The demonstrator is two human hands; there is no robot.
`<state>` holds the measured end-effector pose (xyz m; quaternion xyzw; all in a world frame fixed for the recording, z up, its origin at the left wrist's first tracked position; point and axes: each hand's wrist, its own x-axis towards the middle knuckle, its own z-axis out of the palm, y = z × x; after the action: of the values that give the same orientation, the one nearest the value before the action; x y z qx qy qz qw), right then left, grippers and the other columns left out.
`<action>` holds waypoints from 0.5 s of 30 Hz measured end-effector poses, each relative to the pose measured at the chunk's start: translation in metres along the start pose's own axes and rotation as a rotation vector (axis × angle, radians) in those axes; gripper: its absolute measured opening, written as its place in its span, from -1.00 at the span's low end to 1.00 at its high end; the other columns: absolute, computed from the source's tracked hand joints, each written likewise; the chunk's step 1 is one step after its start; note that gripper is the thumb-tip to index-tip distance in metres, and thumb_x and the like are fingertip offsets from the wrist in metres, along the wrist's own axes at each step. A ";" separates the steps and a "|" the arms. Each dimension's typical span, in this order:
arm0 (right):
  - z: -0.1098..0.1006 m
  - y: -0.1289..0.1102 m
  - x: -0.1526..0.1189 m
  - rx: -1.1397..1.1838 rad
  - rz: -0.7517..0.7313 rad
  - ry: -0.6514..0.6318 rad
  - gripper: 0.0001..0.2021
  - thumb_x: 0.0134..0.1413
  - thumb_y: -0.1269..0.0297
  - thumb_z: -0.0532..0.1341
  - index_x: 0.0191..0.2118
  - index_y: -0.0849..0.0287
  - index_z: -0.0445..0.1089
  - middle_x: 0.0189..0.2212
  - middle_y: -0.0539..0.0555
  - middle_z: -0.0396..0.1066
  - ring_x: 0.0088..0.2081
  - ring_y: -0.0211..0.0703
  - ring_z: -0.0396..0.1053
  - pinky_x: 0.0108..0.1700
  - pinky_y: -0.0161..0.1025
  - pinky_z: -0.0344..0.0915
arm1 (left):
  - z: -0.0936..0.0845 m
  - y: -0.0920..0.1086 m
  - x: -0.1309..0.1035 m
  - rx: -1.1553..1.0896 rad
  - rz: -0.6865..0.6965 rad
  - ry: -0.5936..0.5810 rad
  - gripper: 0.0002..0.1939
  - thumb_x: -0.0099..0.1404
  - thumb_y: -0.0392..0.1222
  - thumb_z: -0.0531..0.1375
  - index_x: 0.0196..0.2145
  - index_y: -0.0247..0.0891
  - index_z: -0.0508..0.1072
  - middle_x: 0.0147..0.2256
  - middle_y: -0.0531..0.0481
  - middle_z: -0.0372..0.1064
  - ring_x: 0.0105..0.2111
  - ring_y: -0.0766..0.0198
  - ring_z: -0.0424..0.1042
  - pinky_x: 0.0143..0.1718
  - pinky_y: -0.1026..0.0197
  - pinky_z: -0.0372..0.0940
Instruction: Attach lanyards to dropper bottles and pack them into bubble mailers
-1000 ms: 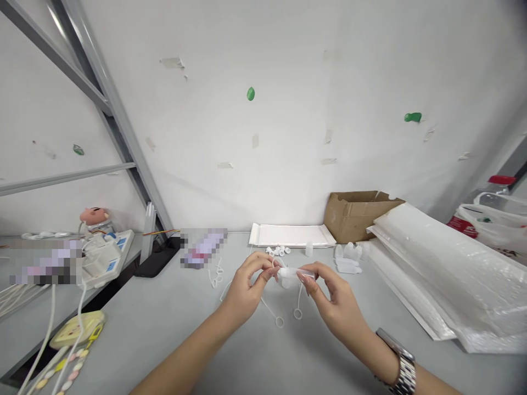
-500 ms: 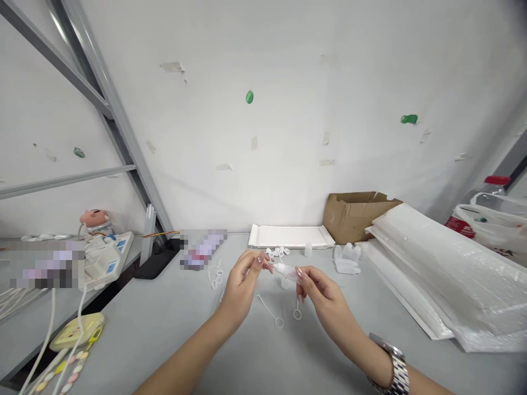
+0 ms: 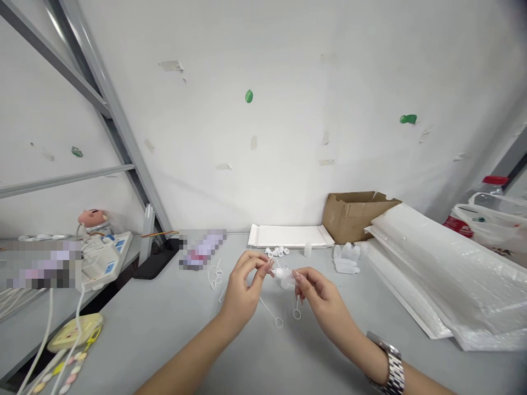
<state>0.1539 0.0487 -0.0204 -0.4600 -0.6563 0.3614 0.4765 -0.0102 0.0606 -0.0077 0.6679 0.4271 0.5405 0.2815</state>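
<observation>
Between my hands lies a small translucent white bottle (image 3: pixel 284 274), its tip pointing left. My right hand (image 3: pixel 319 291) pinches the bottle's right end. The fingertips of my left hand (image 3: pixel 246 282) are pinched at its tip, on a small piece mostly hidden by the fingers. Below the hands, a white ring with a thin stem (image 3: pixel 278 322) rests on the table, and another ring (image 3: pixel 297 314) hangs or lies just under my right fingers. Small white caps (image 3: pixel 280 251) sit behind the hands. More translucent bottles (image 3: pixel 347 258) are grouped to the right.
A white padded mailer (image 3: pixel 291 236) and an open cardboard box (image 3: pixel 356 216) stand against the wall. Bubble mailers (image 3: pixel 448 274) are piled at the right. White ringed strips (image 3: pixel 214 275) lie left of my hands. Further left are a black tray (image 3: pixel 158 263), cables and a power strip (image 3: pixel 111 258).
My right hand has shifted slightly left with the bottle. My left fingertips have closed in at the bottle's tip, with the left hand moved slightly down.
</observation>
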 end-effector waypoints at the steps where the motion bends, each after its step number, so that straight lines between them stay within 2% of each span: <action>1: -0.001 -0.001 0.000 -0.016 -0.005 0.003 -0.65 0.14 0.01 -0.01 -0.48 0.16 0.26 -0.59 -0.04 0.24 -0.51 -0.24 0.24 -0.44 -0.31 0.22 | 0.000 0.000 0.000 0.001 0.000 0.002 -0.77 0.25 -0.13 0.06 -0.51 -0.21 0.39 -0.31 -0.02 0.25 -0.22 0.23 0.30 -0.12 0.18 0.18; 5: -0.002 -0.006 0.000 -0.046 -0.014 -0.037 -0.67 0.15 0.04 -0.01 -0.42 0.17 0.30 -0.58 -0.04 0.26 -0.52 -0.24 0.25 -0.44 -0.31 0.22 | -0.001 -0.002 0.001 0.012 0.022 0.020 -0.78 0.24 -0.15 0.07 -0.51 -0.21 0.39 -0.31 -0.03 0.25 -0.22 0.23 0.30 -0.13 0.18 0.19; 10: -0.003 -0.014 -0.002 -0.079 -0.055 -0.241 -0.77 0.15 0.12 0.05 -0.31 0.14 0.35 -0.51 -0.02 0.34 -0.45 -0.23 0.31 -0.34 -0.27 0.27 | -0.007 0.001 0.007 0.049 0.044 0.017 -0.77 0.24 -0.10 0.08 -0.51 -0.20 0.40 -0.31 -0.04 0.27 -0.21 0.20 0.30 -0.13 0.15 0.21; 12: -0.007 -0.015 0.000 -0.122 -0.111 -0.220 -0.80 0.11 0.12 0.10 -0.30 0.11 0.37 -0.43 0.01 0.35 -0.36 -0.19 0.32 -0.26 -0.24 0.29 | -0.010 0.002 0.008 0.068 0.041 0.002 -0.77 0.24 -0.08 0.06 -0.46 -0.19 0.43 -0.30 -0.04 0.29 -0.18 0.19 0.30 -0.09 0.14 0.20; 15: -0.021 -0.015 0.009 -0.198 -0.178 -0.050 -0.77 0.04 0.07 0.15 -0.29 0.10 0.41 -0.36 0.04 0.27 -0.29 -0.16 0.29 -0.20 -0.20 0.28 | -0.011 0.000 0.010 0.088 -0.019 -0.010 -0.74 0.26 -0.04 0.02 -0.26 -0.14 0.46 -0.19 -0.06 0.30 -0.12 0.18 0.29 -0.06 0.11 0.19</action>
<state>0.1690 0.0534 0.0015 -0.4355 -0.7388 0.2623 0.4424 -0.0203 0.0682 -0.0002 0.6785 0.4553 0.5150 0.2590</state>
